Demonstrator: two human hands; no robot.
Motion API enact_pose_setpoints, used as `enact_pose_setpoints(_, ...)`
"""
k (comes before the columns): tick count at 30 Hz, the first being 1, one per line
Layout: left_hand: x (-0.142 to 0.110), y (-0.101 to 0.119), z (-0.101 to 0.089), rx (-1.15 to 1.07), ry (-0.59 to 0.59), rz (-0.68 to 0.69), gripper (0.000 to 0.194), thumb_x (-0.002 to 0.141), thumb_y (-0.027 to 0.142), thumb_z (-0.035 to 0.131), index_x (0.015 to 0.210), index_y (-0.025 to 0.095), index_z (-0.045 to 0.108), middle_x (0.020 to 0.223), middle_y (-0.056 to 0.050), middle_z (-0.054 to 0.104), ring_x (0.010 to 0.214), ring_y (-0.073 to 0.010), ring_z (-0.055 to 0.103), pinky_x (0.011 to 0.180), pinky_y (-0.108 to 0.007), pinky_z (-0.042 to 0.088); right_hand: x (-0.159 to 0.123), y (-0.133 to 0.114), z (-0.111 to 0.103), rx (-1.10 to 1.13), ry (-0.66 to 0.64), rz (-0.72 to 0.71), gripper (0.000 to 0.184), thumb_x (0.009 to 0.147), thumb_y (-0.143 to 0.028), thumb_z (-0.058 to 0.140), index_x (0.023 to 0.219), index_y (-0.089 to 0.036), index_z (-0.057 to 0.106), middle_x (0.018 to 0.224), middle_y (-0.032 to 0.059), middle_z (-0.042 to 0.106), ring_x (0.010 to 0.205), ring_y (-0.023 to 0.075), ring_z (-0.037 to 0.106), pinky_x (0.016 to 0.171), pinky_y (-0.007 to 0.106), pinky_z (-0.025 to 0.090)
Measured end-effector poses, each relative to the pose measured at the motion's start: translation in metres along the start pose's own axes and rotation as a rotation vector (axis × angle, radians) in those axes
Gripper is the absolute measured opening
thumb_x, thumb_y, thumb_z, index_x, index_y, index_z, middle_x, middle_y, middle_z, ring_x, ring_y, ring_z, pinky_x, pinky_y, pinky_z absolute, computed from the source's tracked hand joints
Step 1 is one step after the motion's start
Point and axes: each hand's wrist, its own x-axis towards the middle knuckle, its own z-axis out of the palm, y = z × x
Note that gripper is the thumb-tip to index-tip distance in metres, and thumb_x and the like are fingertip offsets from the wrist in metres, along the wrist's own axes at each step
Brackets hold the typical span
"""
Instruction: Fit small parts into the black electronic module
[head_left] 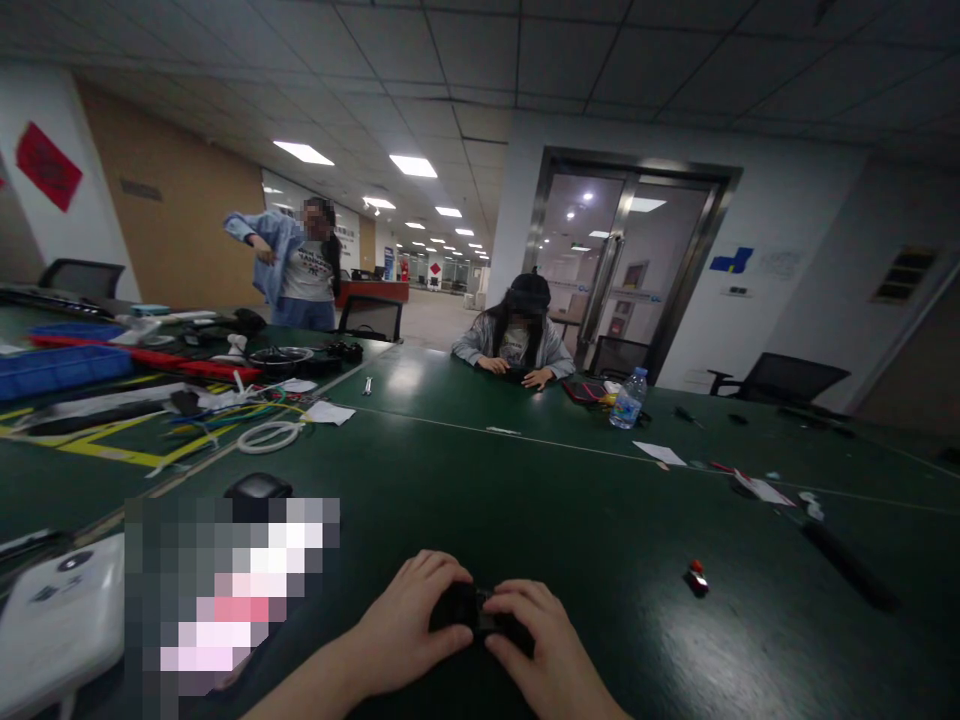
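Note:
Low in the middle of the head view, a small black object (482, 612) is between my two hands, just over the green table (600, 520). Fingers and shadow cover much of it, so its kind cannot be made out. My left hand (416, 615) grips its left end, with the thumb on the near side and the fingers curled over the far side. Around the right end closes my right hand (541, 632), its fingertips touching the middle of the object. A black computer mouse (259, 488) lies beyond my left hand, and a small red and silver part (697, 578) lies off to the right.
A white device (64, 625) and a blurred-out patch occupy the near left. Farther left are cables (270, 436), a blue bin (64, 372) and tools. A water bottle (628, 400) stands toward the back. One person sits opposite; another stands at the back left.

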Motion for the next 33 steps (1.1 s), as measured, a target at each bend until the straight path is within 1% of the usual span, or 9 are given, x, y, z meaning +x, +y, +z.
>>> enact_pose_setpoints(6,-0.0016,0.0026,-0.0024,0.008,-0.006,-0.001,0.032,0.073,0.026,0.064,0.104,0.026,0.056,0.109,-0.001,0.056,0.103,-0.0220,0.047,0.089,-0.032,0.036,-0.0001,0.0019,-0.0006,0.004,-0.007,0.005,0.023,0.077,-0.026,0.057,0.098,-0.032,0.063,0.112,0.0003,0.057,0.108,0.0204,0.049,0.093,0.033,0.035)
enact_pose_setpoints(16,-0.0014,0.0003,-0.0018,-0.007,-0.017,-0.010,0.033,0.075,0.027,0.063,0.106,0.028,0.056,0.110,-0.001,0.055,0.104,-0.0220,0.047,0.090,-0.033,0.036,-0.0002,0.0020,-0.0004,0.001,-0.018,0.001,0.023,0.080,-0.029,0.054,0.101,-0.032,0.061,0.112,0.0007,0.056,0.107,0.0209,0.049,0.092,0.033,0.036)
enact_pose_setpoints(22,0.0006,0.0000,0.0000,-0.015,-0.011,-0.031,0.037,0.073,0.023,0.064,0.109,0.029,0.055,0.113,-0.001,0.055,0.107,-0.0223,0.046,0.093,-0.035,0.036,-0.0004,-0.0011,-0.0016,-0.015,-0.024,0.020,0.022,0.076,-0.027,0.057,0.097,-0.033,0.062,0.108,-0.0007,0.057,0.103,0.0204,0.051,0.089,0.033,0.037)
enact_pose_setpoints(28,-0.0002,-0.0030,0.0020,-0.037,0.020,-0.018,0.047,0.069,0.024,0.068,0.113,0.027,0.052,0.114,-0.003,0.055,0.108,-0.0241,0.046,0.093,-0.037,0.036,-0.0003,-0.0042,0.0000,-0.024,0.007,0.001,0.024,0.071,-0.022,0.061,0.094,-0.029,0.062,0.105,0.0005,0.058,0.102,0.0198,0.051,0.089,0.031,0.036)
enact_pose_setpoints(30,-0.0006,-0.0033,0.0021,-0.035,0.025,-0.011,0.044,0.068,0.022,0.068,0.109,0.027,0.053,0.112,-0.002,0.056,0.106,-0.0235,0.047,0.092,-0.036,0.036,-0.0004,-0.0029,0.0009,-0.012,0.011,0.004,0.026,0.070,-0.020,0.062,0.095,-0.030,0.062,0.106,0.0000,0.058,0.102,0.0195,0.051,0.089,0.031,0.036)
enact_pose_setpoints(33,-0.0006,-0.0011,0.0012,-0.022,0.012,-0.023,0.037,0.069,0.019,0.065,0.104,0.026,0.055,0.108,-0.001,0.057,0.104,-0.0226,0.048,0.090,-0.034,0.037,-0.0007,-0.0001,0.0017,0.008,0.011,0.001,0.025,0.071,-0.021,0.061,0.094,-0.031,0.062,0.106,-0.0012,0.058,0.103,0.0192,0.051,0.089,0.031,0.036)
